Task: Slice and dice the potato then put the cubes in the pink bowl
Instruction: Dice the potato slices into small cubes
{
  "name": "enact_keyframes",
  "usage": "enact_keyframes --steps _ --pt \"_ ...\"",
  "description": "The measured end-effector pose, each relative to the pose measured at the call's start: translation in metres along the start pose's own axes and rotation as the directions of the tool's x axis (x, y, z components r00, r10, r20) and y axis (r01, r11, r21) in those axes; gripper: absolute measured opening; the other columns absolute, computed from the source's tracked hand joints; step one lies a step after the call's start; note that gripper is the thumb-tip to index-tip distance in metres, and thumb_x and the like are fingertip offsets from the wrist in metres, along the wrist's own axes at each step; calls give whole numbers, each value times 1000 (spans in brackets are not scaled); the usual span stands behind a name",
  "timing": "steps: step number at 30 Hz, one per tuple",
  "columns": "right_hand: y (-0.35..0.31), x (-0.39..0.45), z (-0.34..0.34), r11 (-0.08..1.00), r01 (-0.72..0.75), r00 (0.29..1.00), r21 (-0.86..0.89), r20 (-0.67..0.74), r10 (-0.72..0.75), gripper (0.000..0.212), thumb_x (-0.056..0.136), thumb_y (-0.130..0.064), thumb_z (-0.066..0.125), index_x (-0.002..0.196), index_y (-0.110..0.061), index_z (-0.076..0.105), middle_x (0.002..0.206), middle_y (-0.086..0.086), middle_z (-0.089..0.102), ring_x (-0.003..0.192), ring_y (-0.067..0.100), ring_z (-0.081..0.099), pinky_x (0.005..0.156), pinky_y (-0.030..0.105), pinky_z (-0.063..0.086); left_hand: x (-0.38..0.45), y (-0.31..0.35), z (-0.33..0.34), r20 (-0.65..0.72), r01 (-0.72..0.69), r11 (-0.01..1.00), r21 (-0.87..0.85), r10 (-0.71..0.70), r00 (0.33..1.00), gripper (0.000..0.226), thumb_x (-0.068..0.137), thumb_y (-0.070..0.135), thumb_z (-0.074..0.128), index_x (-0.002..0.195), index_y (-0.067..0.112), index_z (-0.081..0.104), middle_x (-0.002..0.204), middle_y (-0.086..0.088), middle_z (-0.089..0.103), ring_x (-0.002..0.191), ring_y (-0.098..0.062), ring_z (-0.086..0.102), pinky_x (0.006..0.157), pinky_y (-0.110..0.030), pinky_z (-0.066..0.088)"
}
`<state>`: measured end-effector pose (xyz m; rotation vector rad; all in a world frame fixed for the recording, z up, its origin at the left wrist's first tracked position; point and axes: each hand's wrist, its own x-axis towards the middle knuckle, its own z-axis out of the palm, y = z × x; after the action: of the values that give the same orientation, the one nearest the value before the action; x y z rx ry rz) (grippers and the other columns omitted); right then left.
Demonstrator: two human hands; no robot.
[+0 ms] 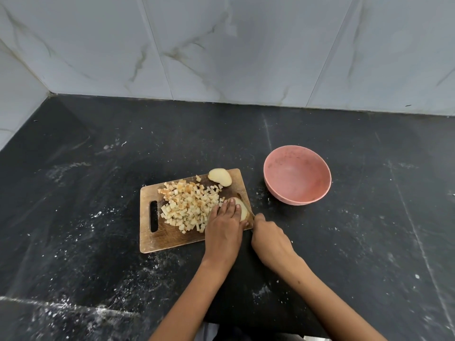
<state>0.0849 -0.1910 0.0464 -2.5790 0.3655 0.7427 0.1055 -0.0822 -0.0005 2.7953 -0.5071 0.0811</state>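
Wooden cutting board on black worktop. Heap of potato cubes mid-board. Left hand, fingers straight and close together, pressing potato piece at board's right edge. Right hand curled round knife, blade against that piece. Second potato piece at board's far right corner. Pink bowl right of board, apart.

A heap of small pale potato cubes, some browned, covers the middle of the wooden cutting board. One cut potato piece lies flat at the board's far right corner, and another potato chunk sits at the right edge. The pink bowl stands upright and empty, just right of the board.
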Motion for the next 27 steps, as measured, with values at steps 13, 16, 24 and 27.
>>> enact_keyframes --steps 13,16,24,27 --pt "36 -39 13 998 8 999 60 52 -11 17 105 -27 26 96 -15 34 88 8 56 78 26 56 67 36 41 -4 -4 3 -75 -26 991 128 36 997 39 78 30 78 110 9 72 117 -9 68 118 -26 60 106 -47 33" --pt "30 -30 8 996 25 999 90 36 -28 20 105 -30 27 96 -15 36 93 12 60 84 28 60 67 36 42 -6 -7 2 -103 -45 988 151 61 993 39 77 28 79 109 10 72 119 -11 67 124 -29 55 109 -50 26" --pt "14 -8 1 999 9 1000 51 16 -10 19 104 -25 30 111 -11 41 107 17 62 97 34 61 76 42 46 -5 -7 2 -111 -8 988 155 26 994 36 74 29 81 105 11 73 120 -13 66 128 -31 51 111 -52 9" --pt "17 -13 3 998 -2 1000 57 28 0 25 105 -29 28 116 -10 40 109 17 63 99 33 61 77 41 46 -5 -7 3 -118 20 991 132 -4 993 35 75 30 80 105 13 74 121 -10 66 129 -30 50 112 -54 10"
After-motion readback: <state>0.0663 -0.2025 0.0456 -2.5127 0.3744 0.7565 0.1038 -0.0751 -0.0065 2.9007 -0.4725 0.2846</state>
